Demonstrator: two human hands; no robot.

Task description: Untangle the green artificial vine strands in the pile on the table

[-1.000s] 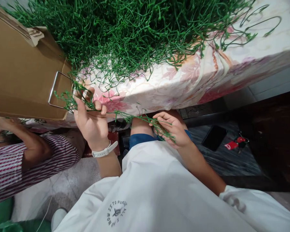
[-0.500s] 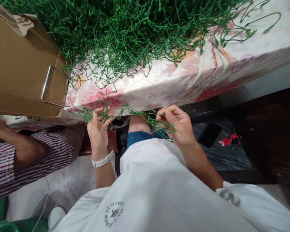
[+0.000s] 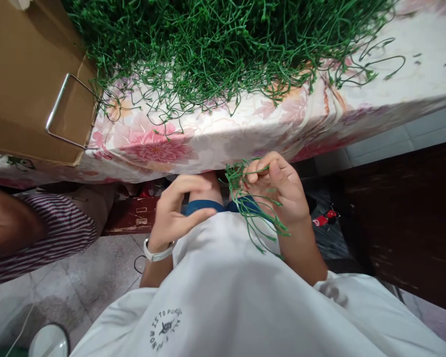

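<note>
Several thin green plastic stems (image 3: 250,208) dangle from my right hand (image 3: 280,186), pinched between thumb and fingers above my lap. My left hand (image 3: 180,208) hovers to their left with thumb and fingers apart and nothing between them; it is slightly blurred. A large tangled pile of the same green stems (image 3: 223,49) lies on the table beyond both hands, with loose strands along its near edge.
A flowered tablecloth (image 3: 215,139) covers the table. At the left stand a cardboard box (image 3: 26,89) and a bent metal wire frame (image 3: 57,106). Another person's arm (image 3: 11,223) is at far left. Red keys (image 3: 321,219) lie low on the right.
My left hand has let go of the green stems and drawn back, its fingers spreading. The stems now hang bunched from my right hand. The view has shifted slightly.
</note>
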